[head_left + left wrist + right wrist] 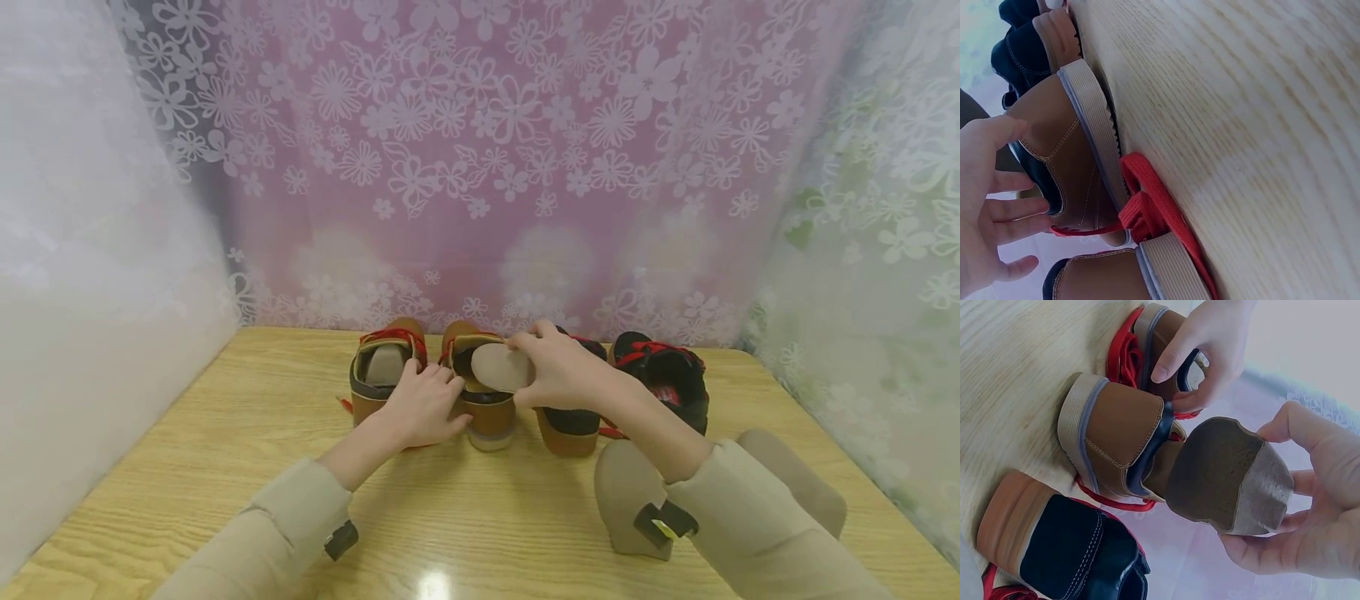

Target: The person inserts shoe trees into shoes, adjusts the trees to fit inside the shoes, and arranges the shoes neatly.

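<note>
My right hand pinches a beige moulded shoe insert between thumb and fingers. The insert tilts at the opening of a brown shoe with red laces; in the right wrist view its hollow grey-brown underside shows. Between that shoe and another brown shoe to its left is my left hand, its fingers loosely spread. Whether its fingertips touch the nearer shoe's heel is hard to tell. A similar insert sits inside the left brown shoe.
Two black shoes with red laces, one partly behind my right hand and one farther right, continue the row. Two loose inserts, one left and one right, lie by my right forearm. A flowered pink curtain hangs behind the wooden table.
</note>
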The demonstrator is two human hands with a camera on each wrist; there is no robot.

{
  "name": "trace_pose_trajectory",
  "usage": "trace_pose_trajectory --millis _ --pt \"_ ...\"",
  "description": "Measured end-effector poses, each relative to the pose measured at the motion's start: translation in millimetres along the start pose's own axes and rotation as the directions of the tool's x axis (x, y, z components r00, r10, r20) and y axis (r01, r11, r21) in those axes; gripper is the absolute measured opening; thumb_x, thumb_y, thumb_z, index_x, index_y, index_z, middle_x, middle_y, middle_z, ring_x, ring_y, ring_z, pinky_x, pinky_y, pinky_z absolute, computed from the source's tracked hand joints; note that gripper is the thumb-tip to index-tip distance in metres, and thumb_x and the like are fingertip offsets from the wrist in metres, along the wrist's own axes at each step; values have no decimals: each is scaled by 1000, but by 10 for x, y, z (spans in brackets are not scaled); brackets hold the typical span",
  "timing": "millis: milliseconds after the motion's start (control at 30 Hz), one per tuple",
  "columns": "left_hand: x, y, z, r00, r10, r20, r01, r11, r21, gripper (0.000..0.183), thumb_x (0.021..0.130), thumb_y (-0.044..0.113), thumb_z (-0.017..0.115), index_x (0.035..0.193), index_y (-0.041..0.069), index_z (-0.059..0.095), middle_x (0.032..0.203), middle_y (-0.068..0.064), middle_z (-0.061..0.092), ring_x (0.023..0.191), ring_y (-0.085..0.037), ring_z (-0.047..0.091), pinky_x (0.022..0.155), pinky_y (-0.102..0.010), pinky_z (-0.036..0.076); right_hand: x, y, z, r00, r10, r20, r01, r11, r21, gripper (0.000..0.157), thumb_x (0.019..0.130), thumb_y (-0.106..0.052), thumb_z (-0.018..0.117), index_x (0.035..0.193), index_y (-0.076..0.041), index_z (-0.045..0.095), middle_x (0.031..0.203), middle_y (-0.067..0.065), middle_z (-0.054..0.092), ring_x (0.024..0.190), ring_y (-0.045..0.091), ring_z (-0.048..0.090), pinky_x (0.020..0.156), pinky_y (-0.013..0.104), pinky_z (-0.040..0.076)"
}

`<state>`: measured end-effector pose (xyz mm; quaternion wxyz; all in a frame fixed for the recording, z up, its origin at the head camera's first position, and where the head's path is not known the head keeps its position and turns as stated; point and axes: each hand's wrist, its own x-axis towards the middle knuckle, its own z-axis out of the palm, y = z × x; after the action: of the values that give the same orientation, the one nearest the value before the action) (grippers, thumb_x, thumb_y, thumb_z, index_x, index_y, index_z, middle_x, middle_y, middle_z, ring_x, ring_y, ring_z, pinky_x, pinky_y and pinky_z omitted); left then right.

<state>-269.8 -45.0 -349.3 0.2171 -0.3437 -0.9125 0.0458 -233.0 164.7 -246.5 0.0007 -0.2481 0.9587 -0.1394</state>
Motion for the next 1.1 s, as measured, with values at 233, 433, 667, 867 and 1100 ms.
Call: trace_pose_trajectory --millis 233,433,667,867,1100 --pt "-2 27 -9 997 -51 51 52 999 -16 47 81 54 60 103 11 63 98 -5 61 92 -23 54 77 -46 35 53 -31 16 1000 1 18 -1 1000 -6 59 73 -21 72 126 -6 51 117 17 42 86 25 52 70 35 46" --pt "-6 45 -1 996 -77 49 79 996 -41 48 81 54 60 101 11 62 97 -5 60 90 -23 53 75 -45 35 110 -38 37 1000 11 27 -11 1000 -18 59 73 -21 72 127 -6 51 121 17 41 87 26 51 68 34 45" --pt "5 75 12 992 -101 74 105 993 -53 51 80 56 60 101 10 60 95 -5 58 86 -23 52 74 -44 35 156 -61 52 999 25 24 -24 999 -40 60 73 -23 71 127 -7 50 125 19 39 90 28 50 70 36 46" --pt "12 82 -1 988 -111 105 117 992 -52 54 79 57 61 104 9 60 97 -5 58 88 -23 52 76 -45 35 179 -75 51 999 33 39 -32 999 -42 59 74 -22 71 127 -7 50 125 20 38 89 28 50 69 35 45" --pt "14 77 5 988 -111 111 117 992 -55 54 79 57 62 104 9 60 103 -6 60 94 -24 52 79 -46 35 250 -66 77 997 38 67 -35 999 -39 60 74 -24 72 127 -7 50 121 17 40 82 25 51 66 34 45"
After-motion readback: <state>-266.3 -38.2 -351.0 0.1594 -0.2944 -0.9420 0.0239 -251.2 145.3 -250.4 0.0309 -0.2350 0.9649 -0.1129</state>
